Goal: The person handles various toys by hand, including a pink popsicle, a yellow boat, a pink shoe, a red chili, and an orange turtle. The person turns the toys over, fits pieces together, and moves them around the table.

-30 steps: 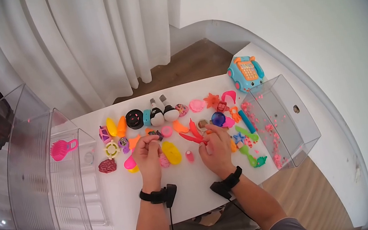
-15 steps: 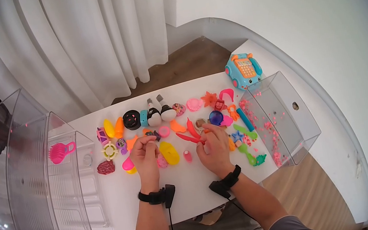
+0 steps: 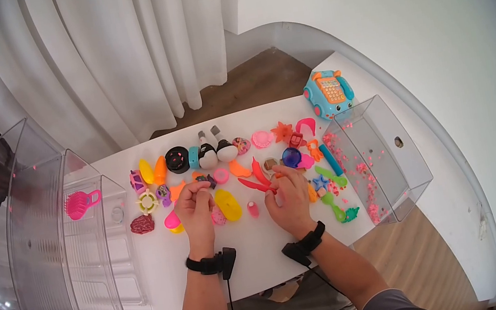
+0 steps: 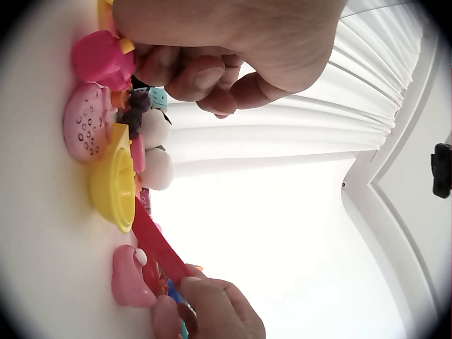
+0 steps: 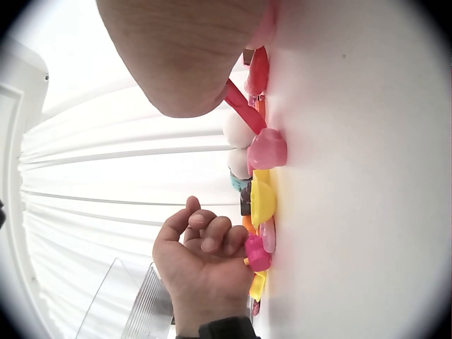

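My left hand (image 3: 196,213) hovers over the toys at the middle left, fingers loosely curled and holding nothing. Beneath and beside it lie a bright pink toy piece (image 4: 102,60), a pale pink dotted piece (image 4: 87,122) and a yellow toy dish (image 3: 228,205). With thumb and fingers, my right hand (image 3: 292,205) pinches a flat red tapered plastic piece (image 4: 159,242), which slants down to the left. A second, curved red piece (image 3: 258,169) lies close by, partly hidden behind the hand. Between the hands rests a small pink toy (image 3: 253,209).
Clear drawers stand at the left, with a pink toy scoop (image 3: 81,205) inside. At right is a clear bin (image 3: 394,165) with pink bits, behind it a toy telephone (image 3: 330,92). Toys spread across the white table (image 3: 169,269), including a blue bowl (image 3: 291,158) and green tools (image 3: 334,208).
The head view has shifted slightly, so the toys sit a little further left in it. Both hands keep nearly the same pose, the right one still pinching the red piece.
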Action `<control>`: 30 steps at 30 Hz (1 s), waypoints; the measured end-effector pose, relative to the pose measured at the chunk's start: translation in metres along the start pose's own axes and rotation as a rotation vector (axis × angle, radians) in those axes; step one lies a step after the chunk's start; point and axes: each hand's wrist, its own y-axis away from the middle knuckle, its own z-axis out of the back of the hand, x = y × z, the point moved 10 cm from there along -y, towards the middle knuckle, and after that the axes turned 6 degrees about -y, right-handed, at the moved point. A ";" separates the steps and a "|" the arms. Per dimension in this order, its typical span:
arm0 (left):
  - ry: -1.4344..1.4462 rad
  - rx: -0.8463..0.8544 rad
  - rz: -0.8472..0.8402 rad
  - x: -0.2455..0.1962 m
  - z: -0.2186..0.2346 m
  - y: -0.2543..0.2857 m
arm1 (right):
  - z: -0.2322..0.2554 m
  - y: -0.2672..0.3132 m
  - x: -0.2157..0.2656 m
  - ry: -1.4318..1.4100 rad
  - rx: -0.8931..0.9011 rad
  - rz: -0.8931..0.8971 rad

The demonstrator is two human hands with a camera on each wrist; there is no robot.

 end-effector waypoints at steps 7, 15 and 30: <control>0.002 0.003 0.004 0.000 0.000 0.000 | 0.001 0.000 -0.001 -0.018 -0.005 0.005; -0.003 0.000 0.002 0.000 0.000 0.000 | 0.000 0.001 -0.003 -0.019 -0.005 0.001; 0.006 0.013 0.019 -0.002 0.000 0.001 | 0.000 0.000 -0.002 -0.010 -0.011 -0.001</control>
